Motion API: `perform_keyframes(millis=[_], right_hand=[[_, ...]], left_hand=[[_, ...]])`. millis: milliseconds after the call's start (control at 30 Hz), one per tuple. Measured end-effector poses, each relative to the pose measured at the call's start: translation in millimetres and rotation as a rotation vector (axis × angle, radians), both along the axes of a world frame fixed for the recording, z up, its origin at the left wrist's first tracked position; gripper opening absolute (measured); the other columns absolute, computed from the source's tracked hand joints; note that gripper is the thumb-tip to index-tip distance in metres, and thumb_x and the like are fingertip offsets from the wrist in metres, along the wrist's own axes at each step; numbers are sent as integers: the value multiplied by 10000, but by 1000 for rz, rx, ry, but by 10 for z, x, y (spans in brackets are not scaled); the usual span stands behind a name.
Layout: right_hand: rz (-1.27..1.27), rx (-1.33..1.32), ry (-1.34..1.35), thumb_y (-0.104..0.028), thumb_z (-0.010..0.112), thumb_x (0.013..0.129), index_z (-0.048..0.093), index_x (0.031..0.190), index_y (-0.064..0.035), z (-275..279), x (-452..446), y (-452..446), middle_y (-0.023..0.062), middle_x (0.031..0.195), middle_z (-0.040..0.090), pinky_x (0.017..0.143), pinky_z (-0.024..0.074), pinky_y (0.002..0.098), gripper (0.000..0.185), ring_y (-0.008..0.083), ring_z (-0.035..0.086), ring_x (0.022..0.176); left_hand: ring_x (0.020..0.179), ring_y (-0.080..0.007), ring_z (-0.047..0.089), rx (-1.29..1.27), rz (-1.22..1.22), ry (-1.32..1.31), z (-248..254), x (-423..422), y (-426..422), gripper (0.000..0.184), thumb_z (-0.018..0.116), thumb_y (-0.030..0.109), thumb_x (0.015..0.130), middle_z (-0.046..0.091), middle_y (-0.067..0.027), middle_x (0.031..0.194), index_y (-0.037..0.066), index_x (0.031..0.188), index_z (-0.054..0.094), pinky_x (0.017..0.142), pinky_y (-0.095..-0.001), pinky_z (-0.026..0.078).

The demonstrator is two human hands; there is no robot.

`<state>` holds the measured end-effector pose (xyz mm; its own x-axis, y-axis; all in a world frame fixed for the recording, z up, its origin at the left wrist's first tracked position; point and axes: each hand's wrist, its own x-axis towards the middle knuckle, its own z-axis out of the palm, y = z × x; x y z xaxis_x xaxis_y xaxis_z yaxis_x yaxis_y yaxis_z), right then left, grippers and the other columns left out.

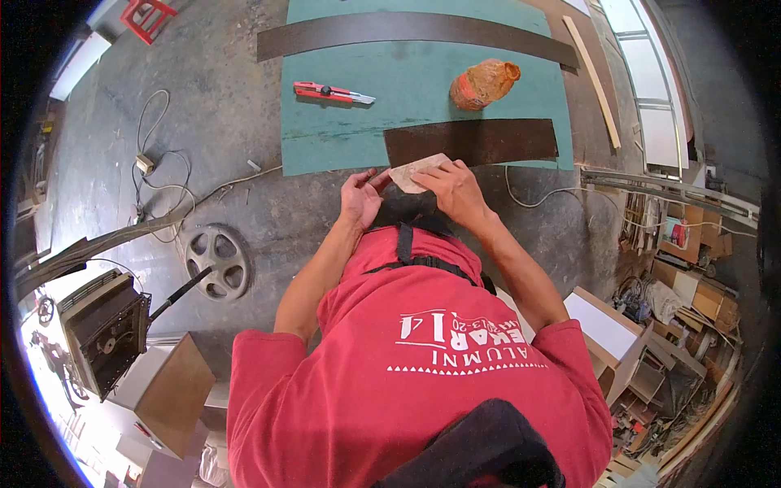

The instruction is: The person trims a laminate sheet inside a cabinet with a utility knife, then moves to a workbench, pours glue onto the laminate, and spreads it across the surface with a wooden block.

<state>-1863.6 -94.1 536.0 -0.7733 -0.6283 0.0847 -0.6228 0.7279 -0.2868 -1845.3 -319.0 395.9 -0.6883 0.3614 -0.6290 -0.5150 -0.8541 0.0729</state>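
My right hand [446, 184] holds a pale, flat, irregular piece [419, 173] at the near left corner of a short dark strip [472, 141]. The strip lies on the green work surface [342, 138]. My left hand [364, 195] is just left of the pale piece, palm partly up, its fingers curled near a thin dark item too small to name. A red utility knife [325, 92] with its blade out lies on the green surface. To the right stands an orange-brown stained bottle [483, 84], tilted in view. Behind them a long dark strip [415, 28] spans the surface.
A narrow wooden strip [591, 81] lies at the right. Cables [167, 187] run over the floor on the left, near a grey spoked wheel [218, 262]. A red stool [147, 18] stands far left. Scrap wood [667, 350] is piled at the lower right.
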Motion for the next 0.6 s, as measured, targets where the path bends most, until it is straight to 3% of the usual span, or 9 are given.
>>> perform_keyframes(millis=[167,233,300,367,433,500,600], right_hand=[[58,-2,-5,-93,602,855,738,1140,-153,120,146,-70,34,1123,745,869,475,405,322,247,663,994],[53,-33,-5,-90,596,857,737,1139,-151,251,186,-72,39,1126,747,868,474,404,320,249,667,972],[-55,-262,-123,-67,587,859,735,1149,-139,437,197,-13,78,1103,751,875,483,421,333,283,678,949],[-213,-291,-145,-11,577,909,728,1168,-83,662,158,181,122,1112,746,907,516,430,309,335,690,1003],[-464,-356,-120,-64,579,934,713,1188,-83,695,97,495,170,1072,738,865,527,471,288,380,686,994],[-709,-249,-13,-101,585,961,704,1190,-59,566,1,924,195,1085,729,833,542,484,261,401,689,1002],[-859,-51,0,-111,601,952,700,1202,-54,391,-164,1340,206,1099,726,817,546,500,275,410,690,1008]], left_hand=[[1265,-430,570,33,14,-45,80,-28,19,269,434,217,977,645,-272,1321,37,1116,579,1141,-586,390],[1284,-402,572,22,-41,33,85,-50,-8,284,448,221,981,654,-250,1318,31,1147,580,1123,-535,413],[1291,-366,576,-86,-138,67,96,-43,-100,329,457,245,992,659,-239,1319,23,1195,591,1114,-496,419],[1297,-331,580,-187,-246,113,221,-54,-141,375,465,270,1004,664,-228,1319,15,1244,601,1106,-458,425],[1254,-268,618,-594,-447,251,401,-41,-175,456,501,316,1017,690,-188,1301,4,1330,614,1083,-386,431],[1218,-234,647,-661,-467,376,271,-29,-207,486,542,326,1018,714,-145,1274,-13,1356,623,1084,-347,430],[1208,-226,655,-824,-541,461,419,-97,-191,484,588,312,1006,723,-120,1262,-34,1342,635,1080,-326,431]])
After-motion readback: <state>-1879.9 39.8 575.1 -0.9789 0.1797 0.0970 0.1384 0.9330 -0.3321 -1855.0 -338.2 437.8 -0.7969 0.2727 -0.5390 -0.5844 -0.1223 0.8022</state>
